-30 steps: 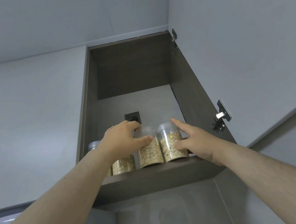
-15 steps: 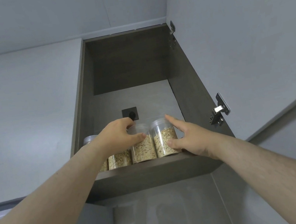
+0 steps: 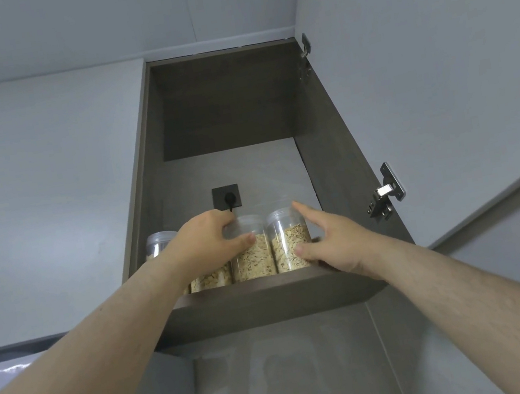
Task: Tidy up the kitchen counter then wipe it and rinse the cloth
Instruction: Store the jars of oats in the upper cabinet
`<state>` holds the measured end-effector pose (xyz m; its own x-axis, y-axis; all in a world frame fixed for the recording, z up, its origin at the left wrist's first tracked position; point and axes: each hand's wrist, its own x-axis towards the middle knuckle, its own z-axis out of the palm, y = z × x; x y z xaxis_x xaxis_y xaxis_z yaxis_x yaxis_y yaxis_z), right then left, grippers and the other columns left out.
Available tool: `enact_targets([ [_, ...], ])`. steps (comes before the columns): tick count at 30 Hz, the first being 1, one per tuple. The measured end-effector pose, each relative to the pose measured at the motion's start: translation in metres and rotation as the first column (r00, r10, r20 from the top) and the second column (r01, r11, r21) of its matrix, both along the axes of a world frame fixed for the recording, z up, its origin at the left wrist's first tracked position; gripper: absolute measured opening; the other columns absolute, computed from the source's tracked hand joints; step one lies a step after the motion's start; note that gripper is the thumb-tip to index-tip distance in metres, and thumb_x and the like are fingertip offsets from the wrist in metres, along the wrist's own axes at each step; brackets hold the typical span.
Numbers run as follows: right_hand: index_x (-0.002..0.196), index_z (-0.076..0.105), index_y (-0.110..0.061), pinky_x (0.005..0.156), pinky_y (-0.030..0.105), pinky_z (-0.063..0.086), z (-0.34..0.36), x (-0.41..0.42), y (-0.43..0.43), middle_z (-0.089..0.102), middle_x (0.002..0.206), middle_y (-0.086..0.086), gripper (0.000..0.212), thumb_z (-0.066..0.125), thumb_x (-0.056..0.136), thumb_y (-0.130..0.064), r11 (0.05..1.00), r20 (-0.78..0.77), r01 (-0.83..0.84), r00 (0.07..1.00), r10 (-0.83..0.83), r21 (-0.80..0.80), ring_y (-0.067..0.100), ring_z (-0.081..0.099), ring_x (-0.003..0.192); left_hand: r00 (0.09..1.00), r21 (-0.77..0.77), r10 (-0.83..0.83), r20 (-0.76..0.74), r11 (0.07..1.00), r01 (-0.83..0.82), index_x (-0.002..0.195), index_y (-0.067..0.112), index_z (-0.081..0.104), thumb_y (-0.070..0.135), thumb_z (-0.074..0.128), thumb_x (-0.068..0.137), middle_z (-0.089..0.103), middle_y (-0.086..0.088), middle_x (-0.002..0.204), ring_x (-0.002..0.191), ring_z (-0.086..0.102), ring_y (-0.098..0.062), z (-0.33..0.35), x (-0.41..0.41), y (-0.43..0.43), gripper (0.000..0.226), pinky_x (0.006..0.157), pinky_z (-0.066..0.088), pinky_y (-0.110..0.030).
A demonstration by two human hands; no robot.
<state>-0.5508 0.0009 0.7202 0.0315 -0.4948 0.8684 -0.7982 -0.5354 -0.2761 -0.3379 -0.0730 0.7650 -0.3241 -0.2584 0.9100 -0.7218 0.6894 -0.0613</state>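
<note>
At frame centre my left hand [image 3: 206, 242] curls around one oat jar [image 3: 252, 259]; my right hand [image 3: 336, 244], fingers straight, touches the rightmost jar [image 3: 289, 248].

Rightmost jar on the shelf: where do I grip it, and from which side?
Grip the rightmost jar round its mid wall from the front-right: it stands upright at the shelf edge, the neighbouring jar crowds its left, and its right has room.

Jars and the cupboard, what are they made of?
Jars: clear plastic, probably; you see the flakes through the walls, and the lids look frosted. Cupboard: dark brown board with a matte wood-grain look, likely laminate.
</note>
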Motion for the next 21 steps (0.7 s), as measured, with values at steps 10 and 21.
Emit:
enact_targets([
  [10, 0.144, 0.04, -0.027, 0.107, 0.035, 0.036, -0.043, 0.012, 0.001, 0.043, 0.149, -0.007, 0.048, 0.05, 0.097, -0.032, 0.925, -0.03, 0.251, 0.962, -0.27, -0.284, 0.017, 0.042, 0.134, 0.975, -0.369, -0.217, -0.045, 0.911, 0.186, 0.142, 0.026, 0.044, 0.059, 0.036, 0.092, 0.032, 0.008, 0.155, 0.147, 0.016, -0.009, -0.07, 0.003, 0.015, 0.06, 0.116, 0.009, -0.03],
  [21, 0.124, 0.064, -0.03, 0.104, 0.027, 0.044, -0.176, 0.012, 0.038, 0.064, 0.123, -0.016, 0.032, 0.058, 0.093, -0.025, 0.967, 0.038, 0.25, 0.968, -0.248, -0.046, 0.004, 0.057, 0.117, 0.901, 0.031, -0.434, 0.012, 0.901, 0.433, 0.13, 0.034, 0.056, 0.072, 0.028, 0.078, 0.046, 0.028, 0.13, 0.124, 0.039, 0.01, -0.213, 0.014, 0.021, 0.07, 0.097, 0.03, -0.012],
])
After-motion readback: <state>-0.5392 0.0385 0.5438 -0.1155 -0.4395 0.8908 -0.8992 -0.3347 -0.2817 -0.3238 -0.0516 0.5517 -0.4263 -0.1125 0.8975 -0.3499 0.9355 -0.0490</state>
